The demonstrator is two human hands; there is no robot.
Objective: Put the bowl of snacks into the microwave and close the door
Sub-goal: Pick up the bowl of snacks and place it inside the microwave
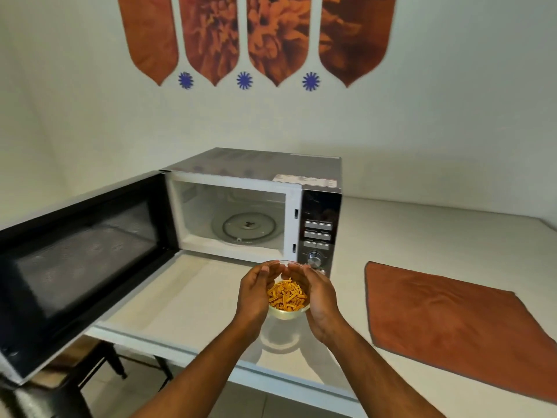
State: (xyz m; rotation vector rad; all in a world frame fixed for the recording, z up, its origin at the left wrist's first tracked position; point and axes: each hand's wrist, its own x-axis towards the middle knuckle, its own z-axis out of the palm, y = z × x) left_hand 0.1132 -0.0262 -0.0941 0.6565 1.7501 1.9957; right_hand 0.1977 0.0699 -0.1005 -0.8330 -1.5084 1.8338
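A clear glass bowl [287, 310] filled with orange stick-shaped snacks [287, 295] is cupped between the left hand [256, 292] and the right hand [316, 294], fingers curved round its sides, and is held above the white bench [193, 300]. An orange cloth [452, 321] is spread flat to the right of the hands. Just beyond the hands, the microwave [256, 206] is seen with its door [78, 263] swung wide to the left; inside, only a glass turntable [244, 227] is contained.

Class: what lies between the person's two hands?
In the head view, the glass bowl of orange snacks sits cupped between left hand and right hand.
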